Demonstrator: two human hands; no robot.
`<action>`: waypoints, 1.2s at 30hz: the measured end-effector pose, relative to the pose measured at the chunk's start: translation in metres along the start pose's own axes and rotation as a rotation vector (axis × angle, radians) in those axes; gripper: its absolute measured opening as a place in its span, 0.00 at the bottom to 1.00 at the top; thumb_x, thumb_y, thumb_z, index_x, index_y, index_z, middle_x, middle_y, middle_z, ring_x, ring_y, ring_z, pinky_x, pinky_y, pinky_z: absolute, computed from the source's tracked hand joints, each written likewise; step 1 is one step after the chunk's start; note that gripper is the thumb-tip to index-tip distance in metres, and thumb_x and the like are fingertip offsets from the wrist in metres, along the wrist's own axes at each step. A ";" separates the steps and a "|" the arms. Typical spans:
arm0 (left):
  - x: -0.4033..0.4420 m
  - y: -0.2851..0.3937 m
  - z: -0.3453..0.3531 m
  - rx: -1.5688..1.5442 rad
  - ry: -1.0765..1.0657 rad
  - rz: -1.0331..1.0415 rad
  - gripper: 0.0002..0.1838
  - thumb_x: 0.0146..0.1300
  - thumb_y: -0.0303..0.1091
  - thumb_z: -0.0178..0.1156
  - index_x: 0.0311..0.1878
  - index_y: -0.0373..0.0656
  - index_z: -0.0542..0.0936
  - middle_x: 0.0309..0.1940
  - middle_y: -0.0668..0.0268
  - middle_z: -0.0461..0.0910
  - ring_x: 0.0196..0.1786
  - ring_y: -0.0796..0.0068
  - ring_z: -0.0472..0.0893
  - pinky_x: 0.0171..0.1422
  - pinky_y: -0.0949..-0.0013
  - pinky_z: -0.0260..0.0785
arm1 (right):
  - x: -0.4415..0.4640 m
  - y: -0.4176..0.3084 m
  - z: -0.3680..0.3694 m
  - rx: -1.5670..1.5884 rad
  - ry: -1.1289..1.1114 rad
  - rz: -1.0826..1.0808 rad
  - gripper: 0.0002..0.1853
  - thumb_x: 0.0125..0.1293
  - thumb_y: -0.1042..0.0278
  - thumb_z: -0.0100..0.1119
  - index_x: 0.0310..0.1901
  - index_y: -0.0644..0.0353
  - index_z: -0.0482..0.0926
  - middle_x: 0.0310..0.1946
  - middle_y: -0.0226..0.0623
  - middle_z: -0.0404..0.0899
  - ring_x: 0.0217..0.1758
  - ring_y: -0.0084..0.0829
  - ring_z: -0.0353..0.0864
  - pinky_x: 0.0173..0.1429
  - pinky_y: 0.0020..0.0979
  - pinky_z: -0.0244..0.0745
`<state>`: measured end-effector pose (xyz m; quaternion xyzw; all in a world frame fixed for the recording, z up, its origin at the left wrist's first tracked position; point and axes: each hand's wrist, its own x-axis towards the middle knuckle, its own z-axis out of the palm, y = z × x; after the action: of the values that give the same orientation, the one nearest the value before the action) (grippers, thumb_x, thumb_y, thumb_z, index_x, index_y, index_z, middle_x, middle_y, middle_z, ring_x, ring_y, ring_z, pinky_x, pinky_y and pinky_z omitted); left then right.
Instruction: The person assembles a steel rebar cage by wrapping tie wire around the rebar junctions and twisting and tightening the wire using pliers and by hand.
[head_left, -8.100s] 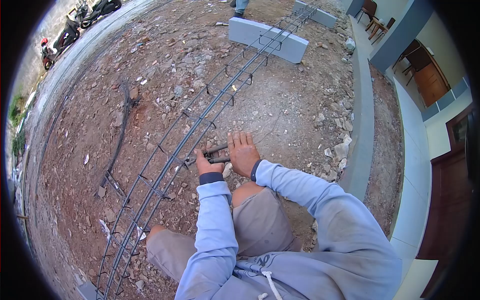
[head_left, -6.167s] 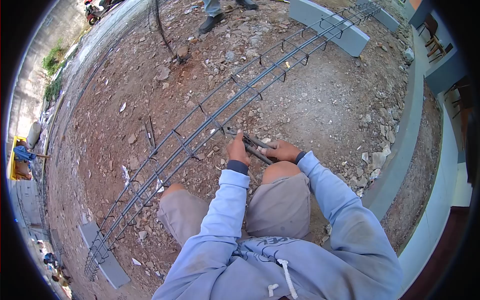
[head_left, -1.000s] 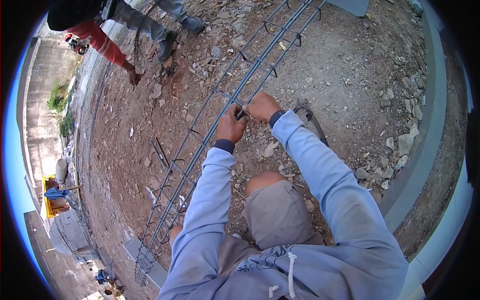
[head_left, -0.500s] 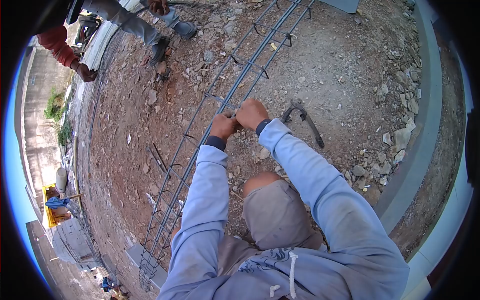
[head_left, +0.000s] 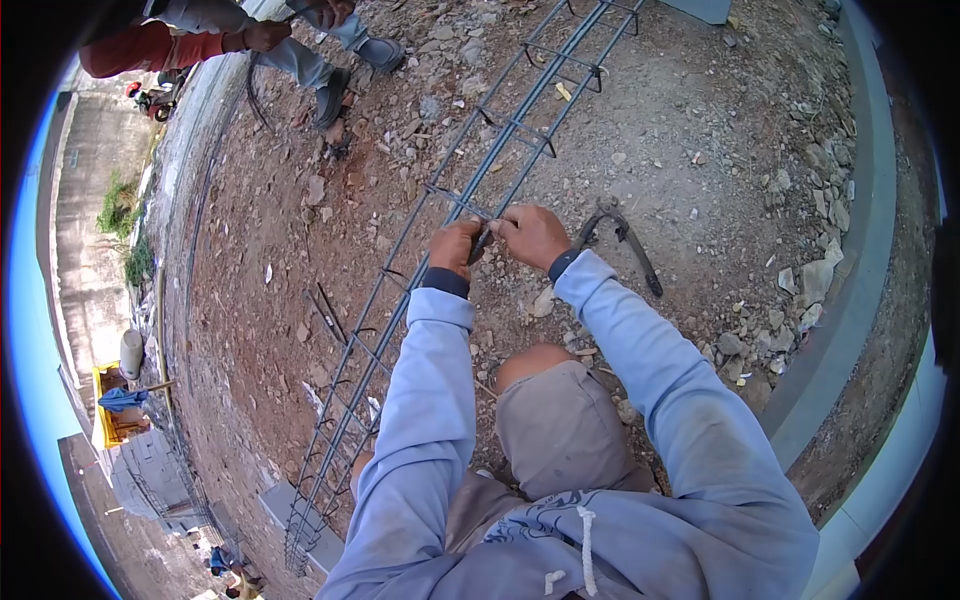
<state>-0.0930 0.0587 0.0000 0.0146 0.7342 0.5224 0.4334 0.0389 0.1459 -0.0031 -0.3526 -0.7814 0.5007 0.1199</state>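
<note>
Both arms (head_left: 437, 375) reach up from the frame's bottom, forearms (head_left: 645, 335) converging. Just above centre, the left hand (head_left: 455, 247) is curled; the right hand (head_left: 533, 237), just beside it, points leftward with bent fingers (head_left: 512, 222).

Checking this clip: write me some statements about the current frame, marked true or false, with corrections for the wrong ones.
1. The left hand and right hand are close together at the rebar cage. True.
2. The right hand is gripping the pincers. False: they lie on the ground, beyond that hand.
3. The pincers' handles are spread apart. True.
4. The other person's sleeve is green. False: it is red.
5. The camera wearer's sleeves are light blue. True.
</note>
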 end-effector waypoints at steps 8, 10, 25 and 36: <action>0.003 -0.010 -0.001 0.009 0.044 0.210 0.06 0.60 0.26 0.59 0.38 0.34 0.80 0.30 0.63 0.82 0.28 0.74 0.82 0.32 0.74 0.75 | -0.003 -0.003 0.011 -0.050 0.116 -0.037 0.14 0.62 0.55 0.57 0.32 0.59 0.82 0.31 0.49 0.81 0.38 0.50 0.80 0.43 0.47 0.74; 0.004 -0.007 0.001 -0.003 0.072 0.183 0.06 0.59 0.24 0.59 0.38 0.33 0.80 0.29 0.62 0.82 0.28 0.74 0.82 0.32 0.74 0.75 | -0.002 -0.003 0.014 -0.084 0.123 -0.025 0.15 0.62 0.55 0.56 0.31 0.59 0.81 0.31 0.49 0.80 0.38 0.50 0.79 0.43 0.46 0.73; -0.003 -0.020 -0.006 -0.071 0.021 0.367 0.06 0.62 0.27 0.60 0.39 0.35 0.80 0.32 0.64 0.82 0.32 0.75 0.80 0.38 0.74 0.74 | -0.007 -0.021 0.019 -0.058 0.144 0.183 0.15 0.61 0.57 0.57 0.33 0.62 0.81 0.34 0.52 0.81 0.40 0.51 0.81 0.45 0.45 0.75; -0.026 -0.019 -0.004 -0.048 -0.041 0.519 0.11 0.63 0.23 0.56 0.48 0.34 0.74 0.37 0.61 0.81 0.39 0.77 0.79 0.45 0.76 0.71 | -0.004 -0.014 0.022 -0.014 0.167 0.157 0.15 0.60 0.57 0.57 0.30 0.61 0.82 0.30 0.52 0.81 0.37 0.52 0.80 0.43 0.46 0.75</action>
<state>-0.0711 0.0351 0.0019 0.2030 0.6844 0.6328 0.2998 0.0242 0.1240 -0.0008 -0.4541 -0.7421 0.4720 0.1427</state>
